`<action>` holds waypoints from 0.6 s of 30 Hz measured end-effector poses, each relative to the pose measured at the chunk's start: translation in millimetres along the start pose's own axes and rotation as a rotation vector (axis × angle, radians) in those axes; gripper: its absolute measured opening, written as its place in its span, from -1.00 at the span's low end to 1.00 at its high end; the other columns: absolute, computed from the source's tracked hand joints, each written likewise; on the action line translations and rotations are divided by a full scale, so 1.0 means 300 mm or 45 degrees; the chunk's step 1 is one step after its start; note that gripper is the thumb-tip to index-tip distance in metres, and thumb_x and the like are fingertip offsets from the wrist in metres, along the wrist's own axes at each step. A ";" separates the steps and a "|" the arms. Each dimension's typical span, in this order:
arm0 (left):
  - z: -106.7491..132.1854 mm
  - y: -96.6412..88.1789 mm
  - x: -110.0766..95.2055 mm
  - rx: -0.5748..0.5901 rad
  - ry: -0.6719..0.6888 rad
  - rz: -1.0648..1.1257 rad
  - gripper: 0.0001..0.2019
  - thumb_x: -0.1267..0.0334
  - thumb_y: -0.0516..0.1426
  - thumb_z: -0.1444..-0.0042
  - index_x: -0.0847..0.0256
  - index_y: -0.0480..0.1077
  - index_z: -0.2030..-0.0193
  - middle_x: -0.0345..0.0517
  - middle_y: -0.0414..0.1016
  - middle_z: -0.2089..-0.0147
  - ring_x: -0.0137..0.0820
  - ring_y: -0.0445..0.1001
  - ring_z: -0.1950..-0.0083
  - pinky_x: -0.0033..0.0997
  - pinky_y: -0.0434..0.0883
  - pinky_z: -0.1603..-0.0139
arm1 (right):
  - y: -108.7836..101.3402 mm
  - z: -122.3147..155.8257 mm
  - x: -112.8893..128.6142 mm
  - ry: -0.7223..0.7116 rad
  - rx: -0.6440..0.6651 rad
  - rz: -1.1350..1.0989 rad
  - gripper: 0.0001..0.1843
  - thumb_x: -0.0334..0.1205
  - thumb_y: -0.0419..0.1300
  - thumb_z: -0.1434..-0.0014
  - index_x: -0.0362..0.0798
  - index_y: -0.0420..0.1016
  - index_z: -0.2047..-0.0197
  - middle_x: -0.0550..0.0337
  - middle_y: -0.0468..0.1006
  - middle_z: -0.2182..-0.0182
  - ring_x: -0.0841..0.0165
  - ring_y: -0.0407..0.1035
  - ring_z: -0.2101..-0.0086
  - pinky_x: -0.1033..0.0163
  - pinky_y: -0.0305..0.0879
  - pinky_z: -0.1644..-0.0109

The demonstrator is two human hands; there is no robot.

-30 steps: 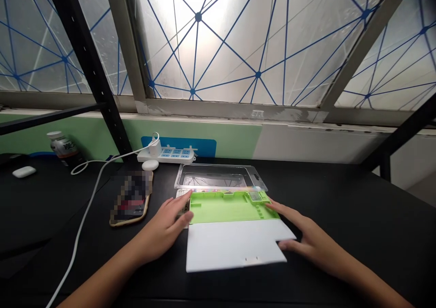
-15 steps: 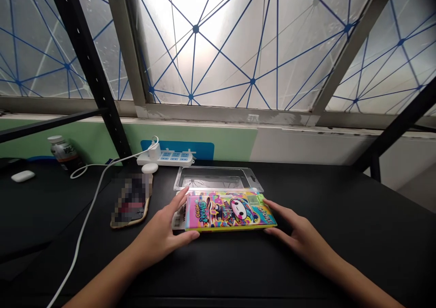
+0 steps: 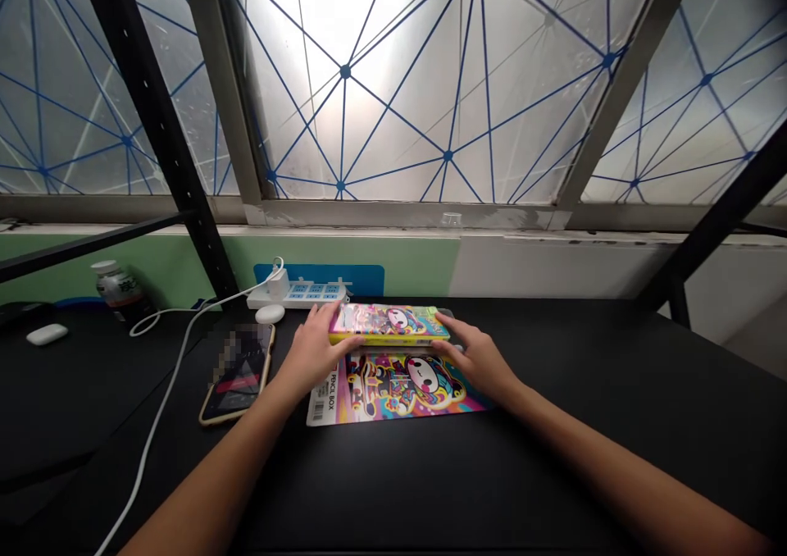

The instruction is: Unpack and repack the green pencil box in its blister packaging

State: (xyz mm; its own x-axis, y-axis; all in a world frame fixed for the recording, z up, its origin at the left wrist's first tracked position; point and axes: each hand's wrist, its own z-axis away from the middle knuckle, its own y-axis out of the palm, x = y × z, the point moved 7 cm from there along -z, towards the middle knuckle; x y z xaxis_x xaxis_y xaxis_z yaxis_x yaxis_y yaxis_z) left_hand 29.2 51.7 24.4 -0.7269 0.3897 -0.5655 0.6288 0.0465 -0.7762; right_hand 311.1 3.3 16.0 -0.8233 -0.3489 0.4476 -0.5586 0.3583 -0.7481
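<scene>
A brightly printed pencil box [image 3: 393, 321] with a cartoon character on its lid and a yellow front edge is gripped at both ends. My left hand [image 3: 316, 344] is closed on its left end, thumb along the front edge. At the right end, my right hand [image 3: 476, 351] holds it between thumb and fingers. Under or behind the box lies the clear plastic packaging shell, almost wholly hidden by it. Nearer to me, a printed backing card [image 3: 399, 388] with the same character, a barcode and the words "PENCIL BOX" lies flat on the black table [image 3: 393, 490].
Left of the card lies a phone [image 3: 239, 375] in a light-edged case. A white power strip [image 3: 301, 293] with a plug and white cable [image 3: 160, 408] stands behind, beside a small white round object [image 3: 269, 314]. Farther left are a bottle [image 3: 120, 293] and a white case [image 3: 47, 334].
Both hands have carried the pencil box forward, off the backing card and over to the clear shell. The card's printed face is now uncovered.
</scene>
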 end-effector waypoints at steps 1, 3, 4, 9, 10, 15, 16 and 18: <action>0.004 0.025 0.020 0.037 -0.012 -0.062 -0.24 -0.13 0.14 -0.21 0.27 0.11 -0.42 0.24 0.12 -0.45 0.10 -0.10 -0.51 0.16 0.05 -0.38 | 0.016 0.008 -0.009 -0.009 0.014 0.000 -0.44 0.03 0.13 -0.30 -0.09 0.40 -0.26 -0.10 0.49 -0.18 0.04 0.39 -0.14 -0.10 0.33 -0.20; 0.018 0.062 0.046 0.104 -0.027 -0.160 -0.24 -0.17 0.07 -0.25 0.26 0.08 -0.44 0.27 0.04 -0.48 0.11 -0.17 -0.52 0.26 0.01 -0.37 | 0.032 0.027 -0.022 -0.037 0.034 0.012 -0.45 0.02 0.15 -0.29 -0.08 0.41 -0.25 -0.07 0.46 -0.20 0.03 0.31 -0.21 -0.12 0.26 -0.25; 0.025 0.074 0.050 0.135 -0.030 -0.202 -0.23 -0.20 0.03 -0.26 0.26 0.07 -0.45 0.28 -0.01 -0.49 0.11 -0.18 -0.52 0.30 -0.01 -0.36 | 0.034 0.034 -0.023 -0.058 0.044 0.035 -0.47 0.02 0.13 -0.31 -0.07 0.42 -0.24 -0.07 0.44 -0.23 0.03 0.26 -0.25 -0.13 0.23 -0.27; 0.032 0.063 -0.016 0.117 0.026 -0.479 -0.33 -0.17 -0.11 -0.34 0.22 0.14 -0.42 0.18 -0.19 -0.54 0.07 -0.29 -0.54 0.41 -0.13 -0.36 | -0.015 0.062 0.045 -0.282 -0.063 0.281 -0.57 -0.08 0.01 -0.40 -0.13 0.47 -0.16 -0.21 0.29 -0.31 -0.02 0.20 -0.27 -0.23 0.20 -0.23; 0.028 0.058 -0.045 0.085 0.067 -0.517 -0.37 -0.13 -0.12 -0.36 0.21 0.15 -0.42 0.15 -0.20 -0.54 0.03 -0.29 -0.54 0.38 -0.13 -0.37 | -0.026 0.073 0.078 -0.362 -0.094 0.301 -0.60 -0.12 0.03 -0.39 -0.13 0.48 -0.14 -0.22 0.31 -0.29 -0.01 0.24 -0.25 -0.21 0.21 -0.21; -0.011 0.103 -0.158 0.136 0.246 -0.409 -0.39 -0.11 -0.18 -0.39 0.15 0.11 -0.44 0.04 -0.23 -0.56 -0.09 -0.25 -0.54 0.11 0.04 -0.40 | 0.034 0.148 0.263 -0.743 0.213 0.176 -0.71 -0.18 0.08 -0.37 -0.06 0.52 -0.04 -0.08 0.57 -0.02 0.15 0.43 -0.04 0.00 0.31 -0.14; -0.020 0.123 -0.164 0.184 0.242 -0.375 -0.37 -0.13 -0.19 -0.38 0.15 0.10 -0.45 0.05 -0.21 -0.55 -0.06 -0.25 -0.54 0.12 0.04 -0.40 | 0.061 0.160 0.283 -0.744 0.343 0.149 -0.67 -0.12 0.09 -0.37 -0.05 0.50 -0.09 -0.07 0.56 -0.05 0.14 0.42 -0.06 0.00 0.30 -0.16; -0.035 0.164 -0.159 0.280 0.198 -0.370 -0.34 -0.16 -0.18 -0.37 0.17 0.09 -0.45 0.11 -0.13 -0.54 0.04 -0.23 -0.53 0.18 0.01 -0.39 | 0.110 0.175 0.296 -0.657 0.593 0.107 -0.46 0.06 0.10 -0.34 -0.04 0.36 -0.27 -0.08 0.42 -0.22 0.07 0.28 -0.21 -0.07 0.21 -0.25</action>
State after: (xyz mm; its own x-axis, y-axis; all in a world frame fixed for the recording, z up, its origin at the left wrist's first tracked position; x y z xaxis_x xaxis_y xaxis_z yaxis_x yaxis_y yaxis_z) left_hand 97.7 45.1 16.0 -0.8044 0.5251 -0.2778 0.3169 -0.0162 -0.9483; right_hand 224.8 -61.4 5.3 -0.6443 -0.7444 0.1755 -0.2987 0.0336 -0.9538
